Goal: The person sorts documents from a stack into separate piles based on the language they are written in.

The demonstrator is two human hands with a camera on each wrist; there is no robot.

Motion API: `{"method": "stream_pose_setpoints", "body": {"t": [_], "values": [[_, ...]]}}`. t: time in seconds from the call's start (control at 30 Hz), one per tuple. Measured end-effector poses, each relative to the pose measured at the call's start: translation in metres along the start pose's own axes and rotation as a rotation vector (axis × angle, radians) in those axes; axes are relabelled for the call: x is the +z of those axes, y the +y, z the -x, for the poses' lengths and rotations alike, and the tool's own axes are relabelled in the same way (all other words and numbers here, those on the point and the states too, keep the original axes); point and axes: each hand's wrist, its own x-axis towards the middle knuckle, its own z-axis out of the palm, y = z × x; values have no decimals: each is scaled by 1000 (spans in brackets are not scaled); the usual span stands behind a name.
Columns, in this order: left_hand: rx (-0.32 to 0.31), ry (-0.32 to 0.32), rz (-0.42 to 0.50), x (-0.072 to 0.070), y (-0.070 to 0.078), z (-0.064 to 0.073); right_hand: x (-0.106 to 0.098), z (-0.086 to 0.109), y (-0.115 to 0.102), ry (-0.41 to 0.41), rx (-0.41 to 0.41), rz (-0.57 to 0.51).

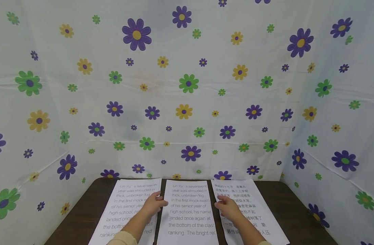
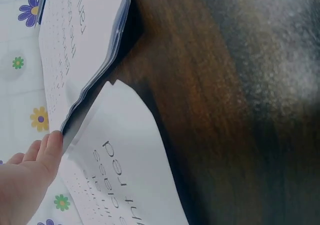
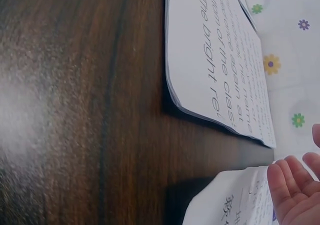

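Observation:
Three sets of printed paper lie side by side. My left hand [image 1: 154, 205] is over the right side of the left paper stack [image 1: 113, 217], which bears English text. In the left wrist view, its loosely extended fingertips are right at the edge of the middle paper stack [image 2: 80, 40], also printed in English. Over the left side of the right paper stack [image 1: 254, 204], printed in Chinese, is my right hand [image 1: 229, 208]. The right wrist view shows that hand's palm with fingers spread loosely, beside the paper's raised-looking edge. Both hands cover some of the text.
The papers lie on a dark wooden table [image 1: 79, 211], with narrow strips of wood between them. A white cloth [image 1: 162, 88] with purple, green and yellow flowers hangs behind the table and along both sides.

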Motion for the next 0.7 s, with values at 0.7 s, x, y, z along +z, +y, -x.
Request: {"method": "stream_pose_setpoints", "body": {"t": [0.7], "values": [[-31, -59, -2, 5, -8, 0, 10, 4, -4, -38, 71, 46]]}}
